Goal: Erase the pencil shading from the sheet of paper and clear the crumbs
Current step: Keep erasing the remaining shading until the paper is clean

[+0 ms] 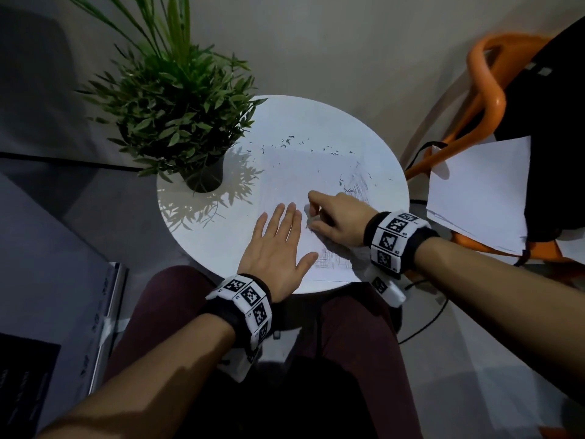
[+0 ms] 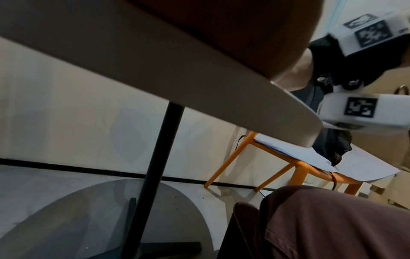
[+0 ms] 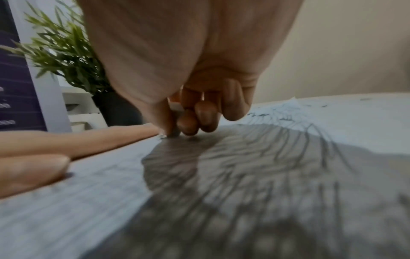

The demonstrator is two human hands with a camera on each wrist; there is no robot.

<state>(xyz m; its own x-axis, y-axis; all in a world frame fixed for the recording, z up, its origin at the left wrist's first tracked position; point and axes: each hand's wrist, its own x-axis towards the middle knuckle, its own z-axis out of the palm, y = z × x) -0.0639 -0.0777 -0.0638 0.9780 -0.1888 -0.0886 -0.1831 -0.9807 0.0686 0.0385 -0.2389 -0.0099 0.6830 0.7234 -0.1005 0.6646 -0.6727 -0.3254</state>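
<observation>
A white sheet of paper (image 1: 300,172) lies on the round white table (image 1: 196,213). Pencil shading (image 1: 359,185) is left near its right edge and at its near corner (image 1: 332,259). Dark eraser crumbs (image 1: 286,142) are scattered along the far side. My left hand (image 1: 294,236) lies flat on the sheet, fingers straight. Just to its right, my right hand (image 1: 311,210) pinches a small white eraser (image 3: 176,106) with its tip down on the paper. In the right wrist view the shading (image 3: 266,157) spreads under the right hand (image 3: 184,122), and the eraser is mostly hidden by fingers.
A potted green plant (image 1: 177,99) stands on the table's left part, close to the sheet. An orange chair (image 1: 484,90) at the right carries loose white papers (image 1: 481,191) and a black bag. My knees sit under the table's near edge.
</observation>
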